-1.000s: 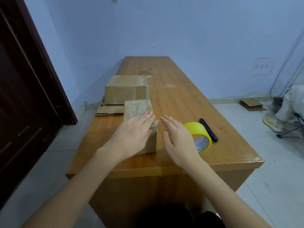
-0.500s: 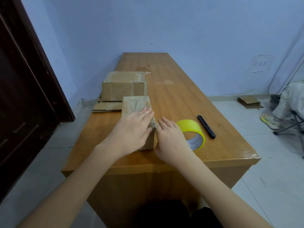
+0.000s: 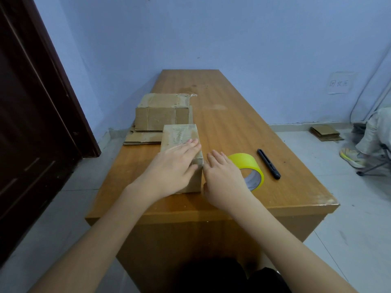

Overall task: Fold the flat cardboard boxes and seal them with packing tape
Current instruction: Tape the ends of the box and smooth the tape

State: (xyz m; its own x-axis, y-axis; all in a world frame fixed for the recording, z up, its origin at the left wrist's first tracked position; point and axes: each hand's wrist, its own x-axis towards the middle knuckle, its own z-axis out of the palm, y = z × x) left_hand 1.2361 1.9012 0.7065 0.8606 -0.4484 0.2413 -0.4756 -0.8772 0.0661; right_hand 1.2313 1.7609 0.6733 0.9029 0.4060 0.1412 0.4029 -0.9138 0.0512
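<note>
Left hand (image 3: 173, 168) lies flat on top of the small brown cardboard box (image 3: 181, 144), fingers straight and together, palm pressing down, nothing gripped. Right hand (image 3: 225, 178) is set against the box's right side wall at about 3 o'clock from it, fingers extended and touching the card near the top edge; relaxed and flat too, not clenched, holding nothing. The box sits near the front of the long orange-brown wooden table (image 3: 232, 127), already folded up, with a glossy strip of clear tape along its top.

Judging by its look, this box is light and probably empty, so it would slide on the smooth tabletop if pushed from one side alone; hence the top hand pinning it. The walls look thin and would dent under a hard squeeze. Best purchase is flat palms on opposite faces, or on the stiffer corners and edges.

At 3 o'clock from the box, just beside the right hand, stands the yellow roll of packing tape (image 3: 248, 166); further right lies a black utility knife (image 3: 268, 163). At 12 o'clock sits a larger taped cardboard box (image 3: 161, 115) on flat cardboard sheets (image 3: 142, 137).
</note>
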